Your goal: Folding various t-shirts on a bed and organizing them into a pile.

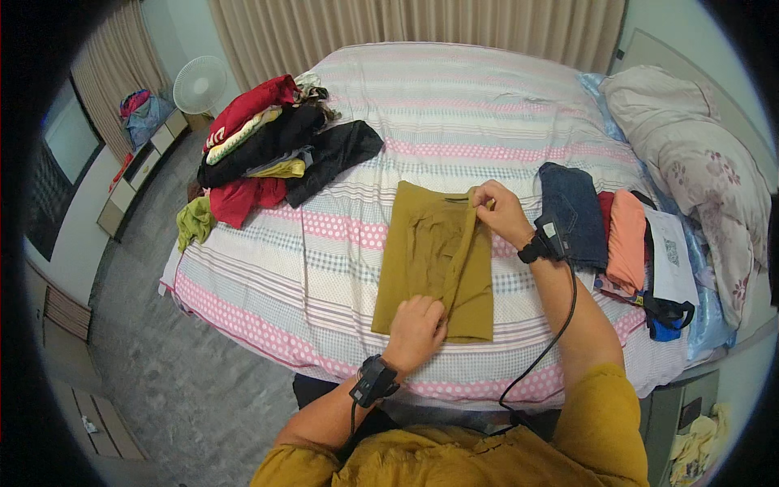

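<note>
An olive-yellow garment (420, 243) lies on the striped bed sheet in front of me, folded into a rough rectangle with a loose fold running down its right half. My right hand (500, 210) pinches the garment's top right edge between thumb and fingers. Near the bottom middle, my left hand (418, 329) has its fingers curled at the lower end of that fold; its fingertips are partly hidden. Folded blue denim (572, 213) lies just right of my right hand. Each wrist wears a black strapped device with a cable.
Left on the bed is a heap of clothes (261, 143), red, black, yellow and green. At right lie a folded orange garment (627, 243), a white sheet bearing a printed code (669, 255) and a floral blanket (681, 146). A white fan (199, 85) stands beyond the bed's far left corner.
</note>
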